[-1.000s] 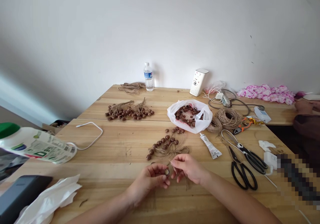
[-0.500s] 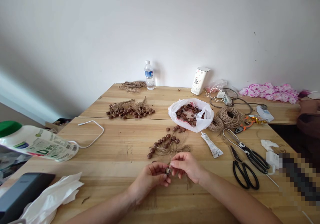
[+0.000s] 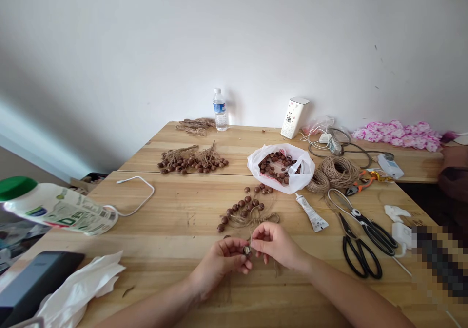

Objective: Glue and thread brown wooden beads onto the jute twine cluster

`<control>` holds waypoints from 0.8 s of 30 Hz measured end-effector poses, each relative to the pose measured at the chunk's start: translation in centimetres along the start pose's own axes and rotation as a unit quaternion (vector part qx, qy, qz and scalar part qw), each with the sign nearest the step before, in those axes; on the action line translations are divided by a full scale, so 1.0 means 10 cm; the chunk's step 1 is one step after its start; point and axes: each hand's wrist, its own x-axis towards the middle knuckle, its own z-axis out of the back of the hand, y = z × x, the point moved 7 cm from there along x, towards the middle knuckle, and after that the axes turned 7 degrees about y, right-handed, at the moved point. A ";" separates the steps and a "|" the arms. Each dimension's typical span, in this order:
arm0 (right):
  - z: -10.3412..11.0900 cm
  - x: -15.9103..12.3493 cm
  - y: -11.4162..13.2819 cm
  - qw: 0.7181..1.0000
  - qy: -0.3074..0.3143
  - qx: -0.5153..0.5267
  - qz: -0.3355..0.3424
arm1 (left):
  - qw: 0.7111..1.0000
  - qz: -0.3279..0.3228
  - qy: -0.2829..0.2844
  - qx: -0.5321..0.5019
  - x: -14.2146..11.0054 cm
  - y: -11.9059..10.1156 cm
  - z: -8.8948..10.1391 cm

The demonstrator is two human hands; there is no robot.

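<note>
A letter D stands on the green-capped bottle; print on the water bottle's blue label and the white tube is unreadable.

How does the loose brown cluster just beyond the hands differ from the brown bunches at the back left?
The cluster is spread out; the bunches are packed close. The cluster's twine lies in loose loops, while the bunches' twine is gathered into stems. The cluster lies nearer the right hand than the bunches do. Both combine round brown pieces with twine.
</note>
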 end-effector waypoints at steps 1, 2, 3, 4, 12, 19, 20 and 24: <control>0.00 -0.01 0.01 1.000 0.001 -0.017 0.003 | 1.000 0.004 -0.003 -0.005 0.00 0.00 0.00; 0.01 -0.02 0.02 0.999 0.000 -0.036 0.009 | 1.000 0.008 -0.007 -0.011 0.00 0.00 0.00; 0.01 -0.03 0.05 0.998 -0.002 -0.055 0.018 | 1.000 0.011 -0.008 -0.017 0.00 0.01 -0.01; 0.01 -0.04 0.07 0.997 -0.002 -0.073 0.027 | 1.000 0.015 -0.008 -0.021 -0.01 0.01 -0.01; -0.03 -0.07 0.21 0.983 0.076 -0.139 0.093 | 0.999 0.028 0.000 -0.037 -0.02 0.03 -0.03; -0.05 -0.07 0.18 0.985 0.113 -0.116 0.059 | 0.999 0.031 0.000 -0.029 -0.03 0.02 -0.05; -0.05 -0.07 0.17 0.986 0.112 -0.110 0.057 | 0.999 0.032 0.000 -0.026 -0.03 0.02 -0.05; -0.05 -0.06 0.13 0.988 0.110 -0.105 0.032 | 0.999 0.034 -0.004 -0.013 -0.02 0.02 -0.04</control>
